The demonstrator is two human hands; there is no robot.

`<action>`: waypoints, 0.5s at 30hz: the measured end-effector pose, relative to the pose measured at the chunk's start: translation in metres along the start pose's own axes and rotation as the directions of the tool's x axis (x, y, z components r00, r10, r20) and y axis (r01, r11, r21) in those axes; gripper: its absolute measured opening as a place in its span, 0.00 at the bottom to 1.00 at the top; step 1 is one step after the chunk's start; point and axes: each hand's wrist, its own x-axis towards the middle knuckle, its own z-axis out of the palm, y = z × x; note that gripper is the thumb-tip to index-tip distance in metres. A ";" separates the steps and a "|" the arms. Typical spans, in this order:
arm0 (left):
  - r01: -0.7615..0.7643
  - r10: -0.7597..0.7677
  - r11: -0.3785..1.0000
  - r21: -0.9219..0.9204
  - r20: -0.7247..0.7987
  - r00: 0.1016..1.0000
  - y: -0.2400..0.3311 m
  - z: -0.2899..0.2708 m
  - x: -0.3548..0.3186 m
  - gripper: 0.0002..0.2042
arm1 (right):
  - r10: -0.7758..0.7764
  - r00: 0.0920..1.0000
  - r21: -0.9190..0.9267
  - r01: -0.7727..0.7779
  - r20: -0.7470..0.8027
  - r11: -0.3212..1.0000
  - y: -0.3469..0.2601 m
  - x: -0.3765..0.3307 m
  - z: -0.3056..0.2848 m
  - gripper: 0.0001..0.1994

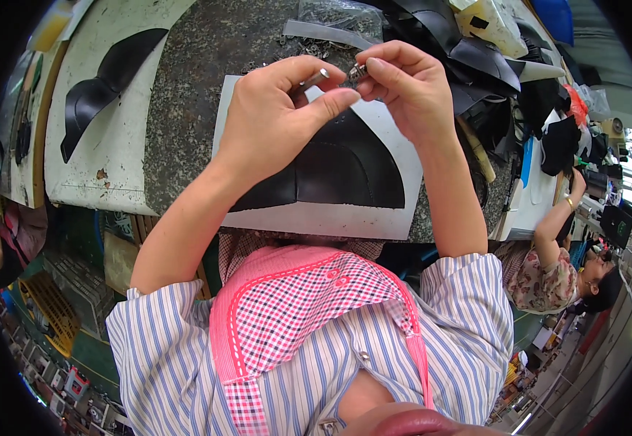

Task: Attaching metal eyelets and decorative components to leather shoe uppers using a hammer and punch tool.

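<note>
Over the bench, my left hand is closed around a short silver metal rod, its round end showing between thumb and fingers. Beside it, my right hand pinches a small dark metal piece with ridges; its exact kind is too small to tell. The fingertips of both hands are close together. Below them a black stitched leather piece lies on a white sheet, partly covered by my left hand and forearm.
A speckled dark slab underlies the sheet. Small dark metal bits and a clear plastic bag lie at its far side. Another black leather piece rests on the left. Black pieces pile up at right, where a co-worker sits.
</note>
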 end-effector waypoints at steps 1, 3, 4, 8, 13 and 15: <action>-0.025 0.023 0.996 -0.081 -0.028 0.999 -0.004 0.004 0.000 0.08 | -0.007 1.000 0.020 0.007 0.002 1.000 -0.001 -0.004 0.003 0.07; -0.042 0.040 0.995 -0.092 -0.024 0.999 -0.007 0.006 -0.002 0.07 | -0.003 1.000 0.026 0.002 0.021 1.000 -0.001 -0.010 0.004 0.07; -0.057 0.055 0.993 -0.104 -0.020 0.998 -0.008 0.007 -0.003 0.06 | 0.001 0.999 0.034 -0.003 0.040 0.999 -0.001 -0.012 0.005 0.07; -0.076 0.075 0.969 -0.235 -0.012 0.997 -0.008 0.014 -0.008 0.05 | -0.001 0.999 0.116 -0.003 0.038 0.993 -0.001 -0.021 0.008 0.08; -0.055 0.057 0.992 -0.115 0.013 0.998 0.001 0.005 -0.015 0.04 | -0.035 0.998 -0.027 0.036 0.050 0.999 -0.008 -0.029 0.019 0.08; -0.105 0.108 0.993 -0.054 0.045 0.993 0.003 0.003 -0.016 0.04 | -0.199 0.965 -0.425 0.254 0.170 0.869 -0.013 -0.029 0.014 0.08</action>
